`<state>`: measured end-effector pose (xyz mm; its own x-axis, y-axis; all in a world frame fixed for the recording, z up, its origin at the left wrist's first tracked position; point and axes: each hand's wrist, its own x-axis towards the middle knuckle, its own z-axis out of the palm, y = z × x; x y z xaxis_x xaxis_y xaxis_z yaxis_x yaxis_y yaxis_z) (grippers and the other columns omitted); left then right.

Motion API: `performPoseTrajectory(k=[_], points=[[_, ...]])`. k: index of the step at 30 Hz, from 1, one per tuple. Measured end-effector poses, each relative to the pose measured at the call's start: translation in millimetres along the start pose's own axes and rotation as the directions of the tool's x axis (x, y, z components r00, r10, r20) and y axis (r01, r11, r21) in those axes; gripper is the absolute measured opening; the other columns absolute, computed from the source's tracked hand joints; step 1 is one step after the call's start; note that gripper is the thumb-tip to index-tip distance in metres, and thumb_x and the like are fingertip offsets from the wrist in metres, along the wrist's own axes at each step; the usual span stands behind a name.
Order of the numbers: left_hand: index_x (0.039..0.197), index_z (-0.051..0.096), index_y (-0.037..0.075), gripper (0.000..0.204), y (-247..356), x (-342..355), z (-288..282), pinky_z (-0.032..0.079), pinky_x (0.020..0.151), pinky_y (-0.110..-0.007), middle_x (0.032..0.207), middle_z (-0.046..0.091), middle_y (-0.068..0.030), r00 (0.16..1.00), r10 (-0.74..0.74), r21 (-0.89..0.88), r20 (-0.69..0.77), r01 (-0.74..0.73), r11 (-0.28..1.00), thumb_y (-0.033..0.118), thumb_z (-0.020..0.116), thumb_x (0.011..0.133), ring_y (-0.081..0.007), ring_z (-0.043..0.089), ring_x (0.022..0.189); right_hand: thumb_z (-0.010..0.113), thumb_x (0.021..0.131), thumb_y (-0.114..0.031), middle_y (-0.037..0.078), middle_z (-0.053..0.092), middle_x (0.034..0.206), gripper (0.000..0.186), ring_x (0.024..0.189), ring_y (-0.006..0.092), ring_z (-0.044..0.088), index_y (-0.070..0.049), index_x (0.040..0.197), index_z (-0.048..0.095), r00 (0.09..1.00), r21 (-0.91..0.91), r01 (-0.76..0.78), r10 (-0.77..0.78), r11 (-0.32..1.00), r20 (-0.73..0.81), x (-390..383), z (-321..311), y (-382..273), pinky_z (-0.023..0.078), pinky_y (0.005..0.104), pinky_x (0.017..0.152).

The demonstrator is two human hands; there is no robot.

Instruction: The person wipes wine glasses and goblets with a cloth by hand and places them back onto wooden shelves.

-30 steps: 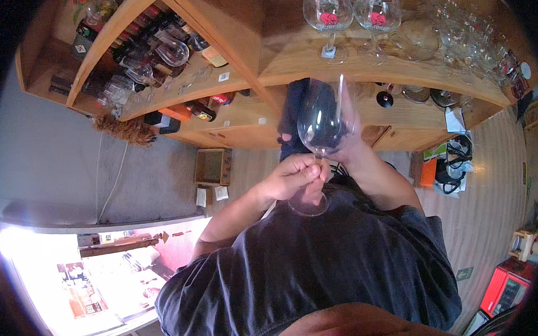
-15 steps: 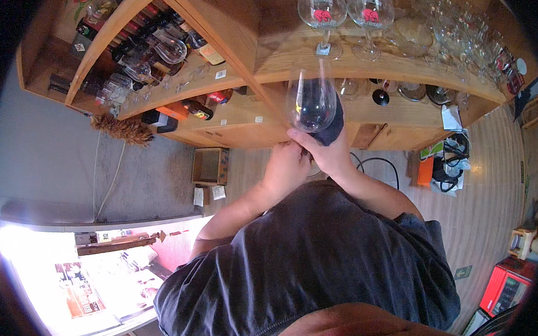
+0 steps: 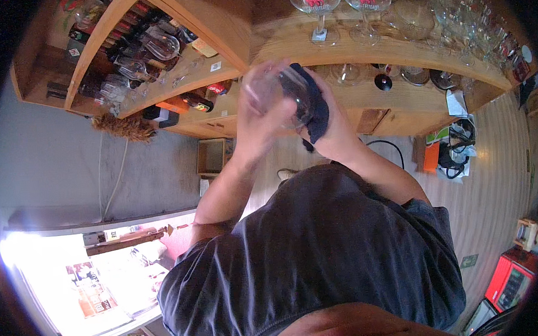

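A clear stemmed glass [image 3: 265, 87], smeared by motion, is held up in front of my chest, before the wooden shelf. My left hand [image 3: 258, 123] is wrapped round its bowl from the left, the thumb across the near side. On the other side my right hand [image 3: 334, 120] grips a dark cloth [image 3: 319, 109], which is pressed against the glass. The glass's stem and foot are hidden behind my hands, and some fingertips are blurred.
Ahead stands a wooden shelf unit [image 3: 360, 54] with stemmed glasses [image 3: 314, 1] and many clear glasses at the right. Bottles [image 3: 197, 102] lie in the left compartments. A small wooden box [image 3: 212, 156] sits below, and bags with black cables [image 3: 451, 154] lie at the right.
My left hand has risen from low beside the glass to its bowl. The glass has tilted leftward, and the cloth in my right hand has moved up along its right side.
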<state>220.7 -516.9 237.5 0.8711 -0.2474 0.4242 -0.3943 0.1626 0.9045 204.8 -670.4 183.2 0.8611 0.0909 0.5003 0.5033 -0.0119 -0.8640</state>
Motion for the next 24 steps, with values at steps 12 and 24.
performPoseTrajectory(k=[12, 24], points=[[0.134, 0.041, 0.002, 0.072, -4.9, 45.1, -24.6, 0.035, 0.109, -0.053, 0.135, 0.047, -0.0186, 0.979, -0.068, -0.321, -0.194, 0.002, 0.947, 0.048, 0.065, 0.084, -0.0367, 0.044, 0.127, 0.055, 0.097, -0.015, 0.012, 0.062, 0.121, 0.037, 0.111, 0.021, 0.058, 0.0, 0.13, 0.052, 0.93, 0.107, -0.098, 0.129, 0.989, -0.344, -23.2, -52.3, 1.7, 0.043, 0.0329, 0.098], [0.133, 0.043, 0.006, 0.087, -7.6, 24.2, 13.5, 0.044, 0.097, -0.05, 0.125, 0.054, -0.0178, 0.918, 0.297, -0.134, 0.264, -0.27, 0.954, 0.038, 0.087, 0.065, -0.0341, 0.055, 0.114, 0.049, 0.099, -0.041, 0.008, 0.061, 0.122, 0.046, 0.106, 0.0208, 0.062, -0.009, 0.131, 0.049, 0.725, 0.857, -0.505, 0.589, 0.099, 0.358, -21.6, -29.2, 27.6, 0.052, 0.0411, 0.092]])
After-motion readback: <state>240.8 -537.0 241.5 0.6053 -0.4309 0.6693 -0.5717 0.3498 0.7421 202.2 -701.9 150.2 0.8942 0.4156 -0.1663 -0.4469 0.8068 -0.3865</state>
